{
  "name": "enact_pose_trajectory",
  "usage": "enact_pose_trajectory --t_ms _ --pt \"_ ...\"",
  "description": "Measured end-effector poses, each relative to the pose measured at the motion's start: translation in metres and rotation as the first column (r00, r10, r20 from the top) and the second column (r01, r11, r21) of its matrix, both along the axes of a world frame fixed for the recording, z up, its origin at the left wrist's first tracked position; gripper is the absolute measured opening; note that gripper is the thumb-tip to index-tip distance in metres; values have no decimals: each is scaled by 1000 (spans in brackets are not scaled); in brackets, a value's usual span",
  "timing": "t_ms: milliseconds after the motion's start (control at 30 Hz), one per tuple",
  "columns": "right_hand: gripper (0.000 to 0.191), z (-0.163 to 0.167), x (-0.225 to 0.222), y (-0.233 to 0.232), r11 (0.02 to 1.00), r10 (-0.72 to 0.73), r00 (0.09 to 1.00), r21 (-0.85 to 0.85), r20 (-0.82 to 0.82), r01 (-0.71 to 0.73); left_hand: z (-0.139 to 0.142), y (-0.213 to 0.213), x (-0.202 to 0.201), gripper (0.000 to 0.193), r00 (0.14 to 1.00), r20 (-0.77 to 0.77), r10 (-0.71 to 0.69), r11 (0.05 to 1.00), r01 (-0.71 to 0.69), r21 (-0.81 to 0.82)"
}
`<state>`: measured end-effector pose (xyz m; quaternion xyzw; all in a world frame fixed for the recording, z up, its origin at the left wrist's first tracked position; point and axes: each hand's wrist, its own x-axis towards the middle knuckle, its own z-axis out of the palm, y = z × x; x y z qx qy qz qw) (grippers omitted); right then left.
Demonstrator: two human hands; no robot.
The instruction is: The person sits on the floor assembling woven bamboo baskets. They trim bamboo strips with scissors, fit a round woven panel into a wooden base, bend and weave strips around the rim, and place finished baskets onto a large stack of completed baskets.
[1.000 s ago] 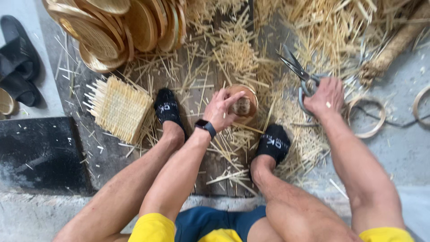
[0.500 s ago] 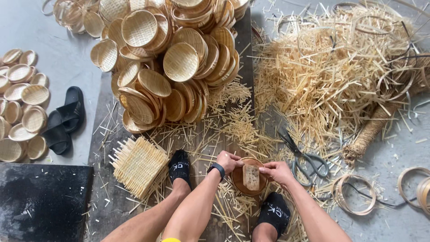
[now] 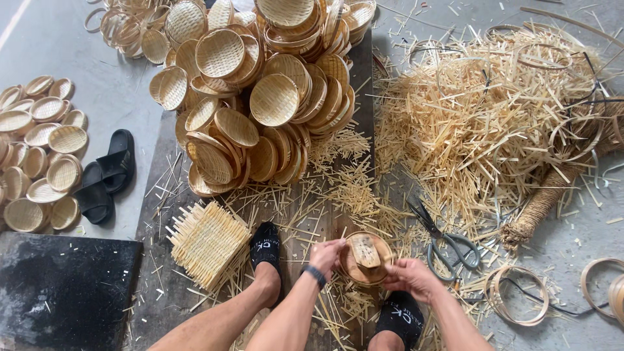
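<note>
A small round wooden mould point(image 3: 367, 260) sits on the floor between my two feet. Across its top lies a short flat piece of woven bamboo point(image 3: 364, 249). My left hand point(image 3: 327, 253) grips the mould's left edge, and my right hand point(image 3: 409, 277) holds its right side from below. A black watch sits on my left wrist. Metal scissors point(image 3: 447, 241) lie on the floor just right of the mould, untouched. A square woven bamboo mat point(image 3: 208, 242) with loose ends lies to the left of my left foot.
A big heap of finished small woven baskets point(image 3: 260, 97) fills the floor ahead, with more baskets point(image 3: 39, 156) at far left. A pile of bamboo slivers point(image 3: 494, 123) lies at right, with bamboo rings point(image 3: 518, 294) and a coiled rope point(image 3: 552, 188). Black sandals point(image 3: 107, 175) and a black mat point(image 3: 62, 292) are at left.
The view tilted up, showing the basket heap and sliver pile. My right hand left the scissors and came to the mould, which both hands now hold.
</note>
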<state>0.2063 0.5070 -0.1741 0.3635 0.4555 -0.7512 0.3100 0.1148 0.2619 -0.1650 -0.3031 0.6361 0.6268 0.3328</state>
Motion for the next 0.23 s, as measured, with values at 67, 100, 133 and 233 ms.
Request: enact_pose_trajectory --t_ms 67,100,133,233 --pt "25 -9 14 -8 998 -62 998 -24 -11 62 -2 -13 27 27 981 163 107 974 -136 182" --pt "23 -16 18 -13 996 -91 996 0 -3 91 -5 -15 38 25 974 208 94 966 -139 216" --pt "22 -24 21 -18 993 -118 993 22 6 118 -8 -17 49 24 964 254 82 958 -146 248" --pt "26 -49 24 -35 984 -132 991 118 -4 131 -22 -9 72 24 971 199 132 975 -164 151"
